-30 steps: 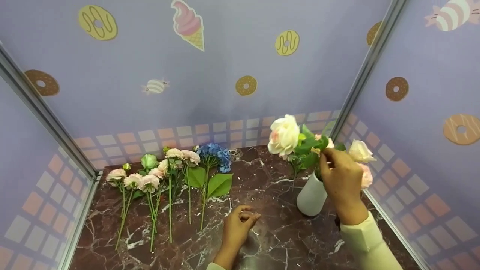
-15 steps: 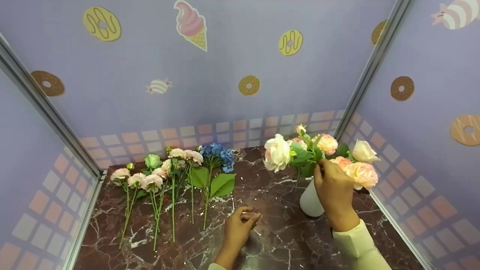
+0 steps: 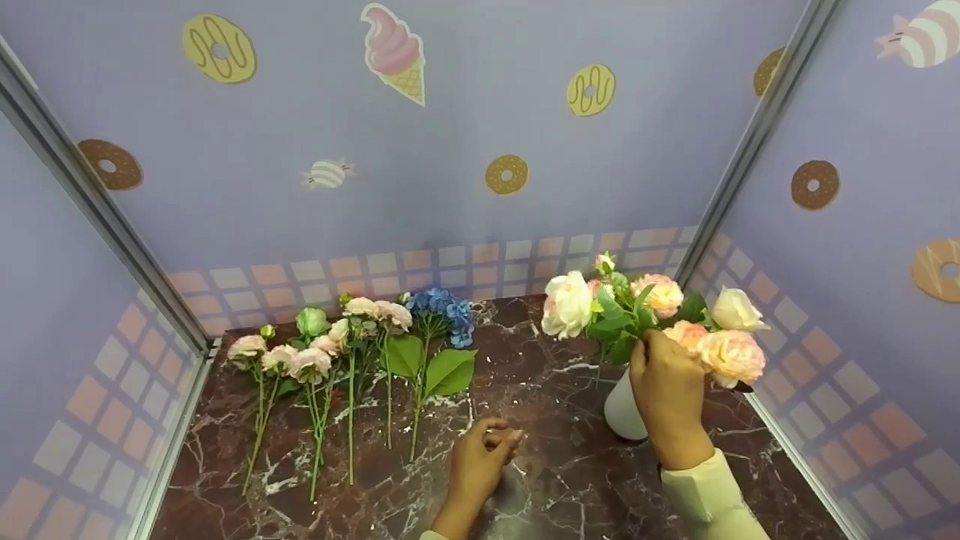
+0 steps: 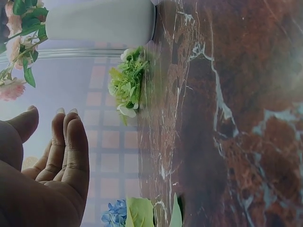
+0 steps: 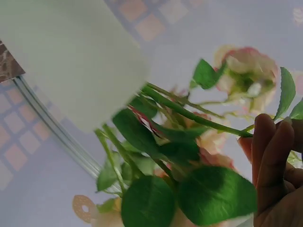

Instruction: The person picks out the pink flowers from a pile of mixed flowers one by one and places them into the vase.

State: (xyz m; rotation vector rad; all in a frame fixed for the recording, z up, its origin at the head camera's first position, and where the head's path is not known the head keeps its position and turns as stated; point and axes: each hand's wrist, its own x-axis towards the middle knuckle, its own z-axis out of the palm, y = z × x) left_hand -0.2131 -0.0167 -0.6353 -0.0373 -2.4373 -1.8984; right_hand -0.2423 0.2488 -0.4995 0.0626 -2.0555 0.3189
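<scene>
On the right of the head view stands a white vase, partly behind my right hand. That hand pinches a green rose stem, whose lower end enters the vase mouth in the right wrist view. Left of the fingers is a large white rose. Peach-pink roses and a cream rose lean out on the other side. My left hand is low over the table, fingers loosely bent, holding nothing; the left wrist view shows its thumb apart from the fingers.
Several pale pink flowers, a green bloom and a blue hydrangea lie on the left of the dark marbled table. Patterned walls enclose the back and sides. Greenery with white blooms appears beyond the vase in the left wrist view.
My right hand has come down toward the vase, lowering the white rose. The peach-pink roses show more fully now. My left hand has hardly moved, and the head view has shifted slightly.
</scene>
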